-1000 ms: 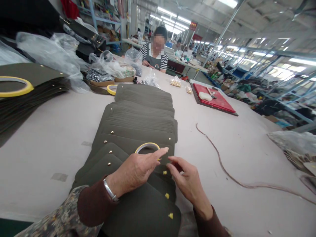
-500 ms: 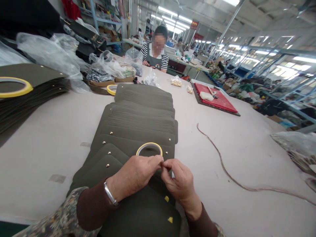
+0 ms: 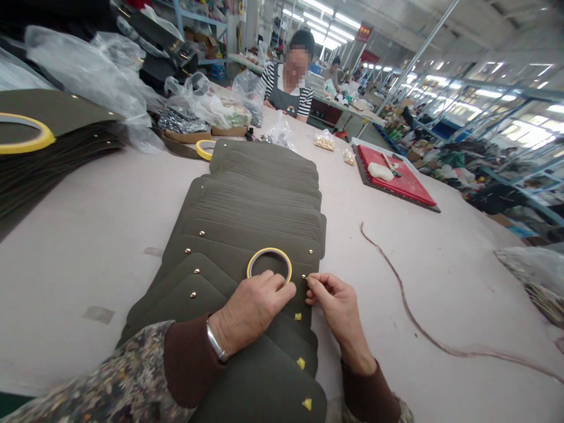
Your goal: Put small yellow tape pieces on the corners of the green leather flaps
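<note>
Dark olive flat panels with rounded corners lie overlapped in a long row before me. Small gold-coloured studs show near their left and right edges. My left hand is closed on the near rim of a yellow tape roll, held over the panels. To its right, my right hand has thumb and forefinger pinched beside a stud at the panels' right edge. Whatever is between those fingertips is too small to make out. Small yellow tape pieces stick to the right edges of the nearest panels.
At the left lies another panel stack under a yellow tape roll. A red board with a hammer, bags of gold-coloured parts and a cord lie on the right. A person sits across the table.
My hands have parted: the right has moved right to the stud by the edge, while the left stays by the tape roll. Another yellow tape piece now shows. The view has shifted slightly.
</note>
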